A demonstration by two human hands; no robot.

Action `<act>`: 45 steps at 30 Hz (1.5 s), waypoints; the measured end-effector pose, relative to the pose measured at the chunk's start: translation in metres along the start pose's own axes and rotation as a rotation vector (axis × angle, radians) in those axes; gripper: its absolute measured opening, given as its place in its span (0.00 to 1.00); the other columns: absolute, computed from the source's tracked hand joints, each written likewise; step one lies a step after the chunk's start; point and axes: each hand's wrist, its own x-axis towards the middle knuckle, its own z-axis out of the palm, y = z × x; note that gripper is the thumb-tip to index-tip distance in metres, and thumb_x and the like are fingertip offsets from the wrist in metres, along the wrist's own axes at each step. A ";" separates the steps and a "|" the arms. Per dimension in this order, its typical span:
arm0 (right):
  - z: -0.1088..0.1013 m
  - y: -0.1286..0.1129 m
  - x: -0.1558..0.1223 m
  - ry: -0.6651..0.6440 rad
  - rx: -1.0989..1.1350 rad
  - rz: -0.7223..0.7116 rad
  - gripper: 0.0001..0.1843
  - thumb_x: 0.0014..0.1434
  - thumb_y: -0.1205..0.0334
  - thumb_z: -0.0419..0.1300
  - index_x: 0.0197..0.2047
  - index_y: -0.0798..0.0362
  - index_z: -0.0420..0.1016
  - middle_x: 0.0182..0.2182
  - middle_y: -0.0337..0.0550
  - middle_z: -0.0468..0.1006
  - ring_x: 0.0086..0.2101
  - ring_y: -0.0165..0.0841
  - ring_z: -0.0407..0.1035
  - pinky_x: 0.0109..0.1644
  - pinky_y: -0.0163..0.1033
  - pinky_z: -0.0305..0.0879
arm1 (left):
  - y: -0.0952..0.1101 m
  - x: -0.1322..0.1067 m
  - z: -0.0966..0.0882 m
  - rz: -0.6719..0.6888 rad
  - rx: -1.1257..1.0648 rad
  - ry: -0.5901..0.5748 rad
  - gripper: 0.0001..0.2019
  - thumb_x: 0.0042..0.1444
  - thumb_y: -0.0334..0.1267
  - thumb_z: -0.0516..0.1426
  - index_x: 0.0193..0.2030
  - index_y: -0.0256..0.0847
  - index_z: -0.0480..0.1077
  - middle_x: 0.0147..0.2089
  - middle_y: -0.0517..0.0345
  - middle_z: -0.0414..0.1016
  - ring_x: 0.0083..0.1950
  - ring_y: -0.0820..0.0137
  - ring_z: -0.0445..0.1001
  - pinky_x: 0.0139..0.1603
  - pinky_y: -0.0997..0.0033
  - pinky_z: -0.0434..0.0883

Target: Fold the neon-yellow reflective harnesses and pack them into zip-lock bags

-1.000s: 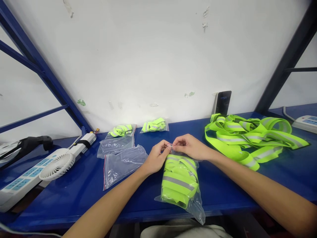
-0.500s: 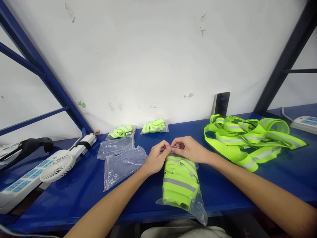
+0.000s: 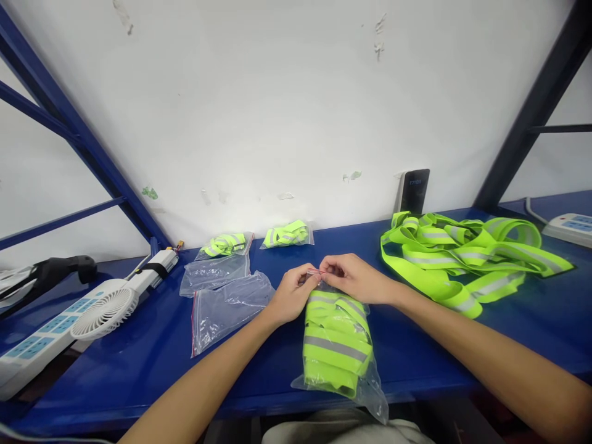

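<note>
A clear zip bag (image 3: 337, 345) stuffed with folded neon-yellow reflective strap lies on the blue shelf (image 3: 139, 364) in front of me, its far end pointing to the wall. My left hand (image 3: 291, 295) and my right hand (image 3: 354, 277) meet at that far end. Both pinch the bag's red-lined zip strip between thumb and fingers, fingertips almost touching each other.
Two empty zip bags (image 3: 226, 302) lie left of my hands; two small filled bags (image 3: 226, 244) (image 3: 287, 234) sit by the wall. A loose heap of neon strap (image 3: 462, 256) lies at right, a phone (image 3: 413, 191) leans on the wall. A small white fan (image 3: 104, 305) and power strip (image 3: 37, 345) lie at left.
Both hands stay pinched on the bag's zip strip; the right fingers have slid slightly left toward the left hand. The bag has barely shifted.
</note>
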 end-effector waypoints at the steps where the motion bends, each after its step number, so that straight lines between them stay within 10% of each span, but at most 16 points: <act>1: 0.000 0.000 0.000 0.001 0.008 0.000 0.09 0.62 0.60 0.55 0.35 0.55 0.73 0.26 0.37 0.73 0.27 0.28 0.62 0.31 0.33 0.57 | 0.000 0.000 0.000 0.008 -0.004 0.000 0.12 0.61 0.43 0.55 0.32 0.36 0.68 0.30 0.62 0.67 0.32 0.75 0.63 0.33 0.77 0.60; 45: -0.007 -0.004 0.002 -0.070 0.132 0.111 0.09 0.59 0.58 0.57 0.33 0.55 0.73 0.24 0.35 0.67 0.26 0.27 0.58 0.30 0.34 0.54 | 0.000 0.002 -0.005 -0.011 0.020 0.090 0.11 0.56 0.44 0.61 0.34 0.36 0.71 0.30 0.60 0.71 0.30 0.75 0.65 0.32 0.76 0.62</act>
